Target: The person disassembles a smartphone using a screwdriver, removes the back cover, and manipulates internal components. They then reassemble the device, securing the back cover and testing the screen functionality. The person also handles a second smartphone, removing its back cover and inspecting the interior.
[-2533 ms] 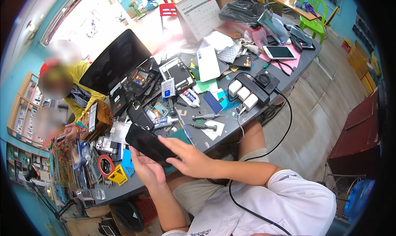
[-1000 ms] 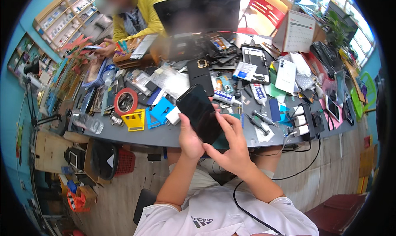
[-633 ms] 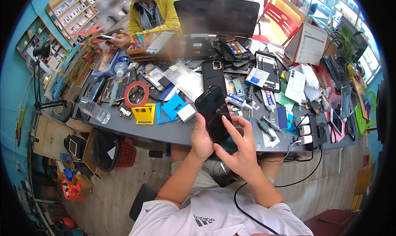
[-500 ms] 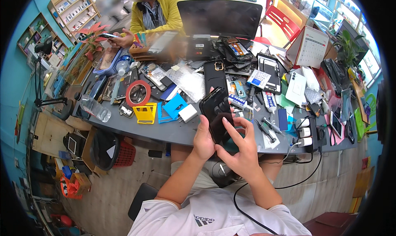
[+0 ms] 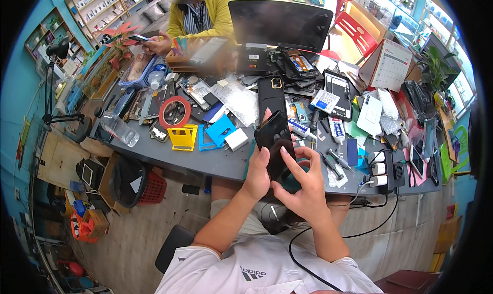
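A black smartphone (image 5: 277, 134) with a dark, glossy screen is held tilted above the desk's front edge. Around its left side and lower part wraps my left hand (image 5: 258, 177), its thumb along the edge and a fingertip showing by the top. My right hand (image 5: 304, 183) has its index finger on the screen and its thumb by the phone's lower end; its fingers are apart. Just beyond the phone lies a black phone case (image 5: 270, 96). Glue tubes (image 5: 336, 129) and screwdrivers (image 5: 334, 162) lie to the right of my hands.
Yellow phone stand (image 5: 183, 138), red tape roll (image 5: 174, 112), white charger block (image 5: 236, 140) and plastic bottle (image 5: 119, 128) are left. A power strip (image 5: 397, 171) with plugs stands right. Behind are stacked phone parts (image 5: 298, 68) and a monitor (image 5: 280, 24). Across the desk, a person (image 5: 218, 14) holds a phone.
The phone has turned a little, so its screen faces me more and its side edge shows less. My right index finger stays at the screen. The whole view has shifted slightly.
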`<control>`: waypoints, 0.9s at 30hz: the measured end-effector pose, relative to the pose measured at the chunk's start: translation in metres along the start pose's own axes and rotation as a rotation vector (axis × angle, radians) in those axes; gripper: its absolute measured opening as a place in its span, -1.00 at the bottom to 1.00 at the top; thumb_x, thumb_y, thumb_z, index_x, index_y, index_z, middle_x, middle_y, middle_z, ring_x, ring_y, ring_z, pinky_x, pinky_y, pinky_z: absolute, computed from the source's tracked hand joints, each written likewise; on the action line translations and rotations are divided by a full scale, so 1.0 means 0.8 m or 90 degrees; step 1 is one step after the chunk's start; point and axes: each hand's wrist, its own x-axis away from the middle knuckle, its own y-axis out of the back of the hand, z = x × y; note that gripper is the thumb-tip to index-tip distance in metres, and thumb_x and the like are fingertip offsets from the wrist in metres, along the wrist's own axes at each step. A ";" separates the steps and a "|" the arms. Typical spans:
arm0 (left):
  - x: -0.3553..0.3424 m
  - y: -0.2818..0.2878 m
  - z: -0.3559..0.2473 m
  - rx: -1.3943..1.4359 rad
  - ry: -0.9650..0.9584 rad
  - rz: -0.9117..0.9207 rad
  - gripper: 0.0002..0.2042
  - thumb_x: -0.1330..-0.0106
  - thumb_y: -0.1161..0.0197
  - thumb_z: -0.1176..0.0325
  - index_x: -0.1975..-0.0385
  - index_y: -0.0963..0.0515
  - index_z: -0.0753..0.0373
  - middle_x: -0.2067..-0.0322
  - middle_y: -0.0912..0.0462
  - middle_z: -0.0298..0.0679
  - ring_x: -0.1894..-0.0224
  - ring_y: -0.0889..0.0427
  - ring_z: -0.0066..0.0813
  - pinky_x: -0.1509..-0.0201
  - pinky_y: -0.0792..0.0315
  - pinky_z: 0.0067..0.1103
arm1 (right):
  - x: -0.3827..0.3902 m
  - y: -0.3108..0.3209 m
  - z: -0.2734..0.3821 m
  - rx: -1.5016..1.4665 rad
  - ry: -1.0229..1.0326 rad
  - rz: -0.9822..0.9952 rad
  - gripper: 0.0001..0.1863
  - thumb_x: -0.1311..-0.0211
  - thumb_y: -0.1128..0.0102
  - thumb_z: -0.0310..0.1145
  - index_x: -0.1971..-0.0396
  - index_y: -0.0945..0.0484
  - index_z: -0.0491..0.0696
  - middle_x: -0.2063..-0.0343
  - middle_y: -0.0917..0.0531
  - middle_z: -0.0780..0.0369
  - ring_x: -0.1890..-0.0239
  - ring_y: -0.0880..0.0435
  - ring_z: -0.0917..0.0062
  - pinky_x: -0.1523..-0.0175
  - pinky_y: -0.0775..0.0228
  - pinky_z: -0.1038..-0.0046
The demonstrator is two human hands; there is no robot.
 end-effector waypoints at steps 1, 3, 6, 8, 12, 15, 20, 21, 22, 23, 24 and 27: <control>0.000 0.002 0.000 -0.017 -0.002 0.002 -0.06 -0.60 -0.04 -0.26 -0.74 0.25 0.13 -0.42 -0.45 0.02 -0.31 -0.60 -0.17 -0.39 -0.57 -0.24 | 0.000 -0.001 0.000 -0.001 0.006 -0.002 -0.10 0.12 -0.63 -0.46 -0.40 -0.63 0.09 -0.16 -0.52 -0.01 -0.16 -0.57 0.09 -0.14 -0.55 0.18; -0.001 -0.002 -0.004 -0.052 -0.004 -0.006 -0.09 -0.61 -0.06 -0.18 -0.73 0.20 0.20 -0.43 -0.43 0.04 -0.32 -0.60 -0.15 -0.35 -0.60 -0.26 | 0.001 -0.002 -0.001 0.001 0.016 -0.009 -0.10 0.12 -0.64 -0.46 -0.40 -0.63 0.09 -0.16 -0.52 -0.02 -0.15 -0.57 0.09 -0.11 -0.56 0.19; 0.000 -0.006 -0.010 -0.112 -0.039 -0.021 -0.19 -0.65 -0.05 -0.02 -0.69 0.07 0.32 -0.41 -0.47 0.11 -0.31 -0.63 -0.15 -0.31 -0.63 -0.29 | 0.004 -0.005 -0.001 0.009 0.024 -0.019 -0.10 0.11 -0.64 -0.45 -0.41 -0.62 0.10 -0.15 -0.52 -0.03 -0.14 -0.57 0.08 -0.07 -0.57 0.19; 0.003 -0.004 -0.015 -0.157 -0.061 -0.036 -0.30 -0.67 -0.02 0.10 -0.64 -0.04 0.39 -0.36 -0.52 0.15 -0.29 -0.66 -0.16 -0.29 -0.64 -0.31 | 0.007 -0.005 0.000 0.022 0.033 -0.016 -0.09 0.10 -0.63 -0.45 -0.42 -0.60 0.10 -0.15 -0.53 -0.03 -0.14 -0.57 0.07 -0.08 -0.57 0.18; 0.011 -0.001 -0.020 -0.277 -0.101 -0.086 -0.49 -0.70 0.03 0.34 -0.52 -0.25 0.48 -0.25 -0.64 0.20 -0.25 -0.70 -0.17 -0.29 -0.65 -0.34 | 0.010 -0.009 0.002 0.042 0.054 -0.015 -0.09 0.08 -0.62 -0.45 -0.43 -0.59 0.11 -0.15 -0.53 -0.04 -0.14 -0.56 0.06 -0.10 -0.55 0.14; 0.014 -0.003 -0.023 -0.327 -0.137 -0.107 -0.57 -0.69 0.03 0.41 -0.45 -0.34 0.50 -0.23 -0.66 0.19 -0.24 -0.72 -0.15 -0.29 -0.66 -0.34 | 0.013 -0.010 0.003 0.039 0.056 -0.021 -0.09 0.08 -0.62 -0.45 -0.43 -0.58 0.12 -0.17 -0.53 -0.05 -0.15 -0.56 0.03 -0.13 -0.54 0.11; 0.018 -0.006 -0.027 -0.384 -0.167 -0.123 -0.63 -0.69 -0.01 0.41 -0.34 -0.43 0.50 -0.20 -0.70 0.14 -0.18 -0.76 -0.16 -0.27 -0.67 -0.34 | 0.018 -0.012 0.001 0.036 0.064 -0.031 -0.08 0.09 -0.62 -0.45 -0.44 -0.58 0.12 -0.19 -0.52 -0.07 -0.17 -0.56 0.01 -0.14 -0.54 0.11; 0.019 -0.007 -0.028 -0.399 -0.170 -0.123 -0.64 -0.70 -0.01 0.41 -0.33 -0.44 0.50 -0.19 -0.71 0.13 -0.17 -0.77 -0.18 -0.26 -0.67 -0.34 | 0.019 -0.012 0.001 0.037 0.066 -0.033 -0.08 0.09 -0.62 -0.45 -0.44 -0.57 0.12 -0.20 -0.52 -0.07 -0.17 -0.56 0.01 -0.14 -0.54 0.10; 0.019 -0.008 -0.029 -0.415 -0.174 -0.123 -0.64 -0.70 -0.01 0.40 -0.32 -0.45 0.50 -0.17 -0.72 0.12 -0.15 -0.78 -0.19 -0.25 -0.67 -0.35 | 0.020 -0.012 0.000 0.037 0.066 -0.033 -0.08 0.09 -0.62 -0.45 -0.44 -0.57 0.12 -0.20 -0.52 -0.07 -0.17 -0.56 0.01 -0.14 -0.54 0.10; 0.019 -0.009 -0.030 -0.419 -0.172 -0.127 -0.65 -0.70 -0.02 0.39 -0.31 -0.46 0.50 -0.15 -0.74 0.10 -0.13 -0.78 -0.22 -0.24 -0.67 -0.36 | 0.020 -0.012 0.000 0.037 0.067 -0.033 -0.07 0.08 -0.62 -0.45 -0.45 -0.57 0.12 -0.20 -0.52 -0.07 -0.18 -0.56 0.01 -0.15 -0.55 0.11; 0.019 -0.010 -0.030 -0.423 -0.170 -0.130 -0.65 -0.70 -0.03 0.39 -0.30 -0.46 0.49 -0.13 -0.75 0.09 -0.11 -0.79 -0.24 -0.22 -0.68 -0.38 | 0.020 -0.012 -0.001 0.037 0.067 -0.034 -0.07 0.08 -0.62 -0.45 -0.45 -0.56 0.12 -0.20 -0.52 -0.07 -0.18 -0.56 0.01 -0.15 -0.55 0.11; 0.019 -0.015 -0.030 -0.464 -0.172 -0.141 -0.65 -0.71 -0.05 0.37 -0.29 -0.48 0.49 -0.07 -0.79 0.05 -0.06 -0.81 -0.31 -0.16 -0.70 -0.41 | 0.020 -0.014 -0.003 0.032 0.070 -0.039 -0.06 0.08 -0.63 -0.44 -0.45 -0.56 0.12 -0.20 -0.52 -0.06 -0.17 -0.57 0.02 -0.15 -0.55 0.11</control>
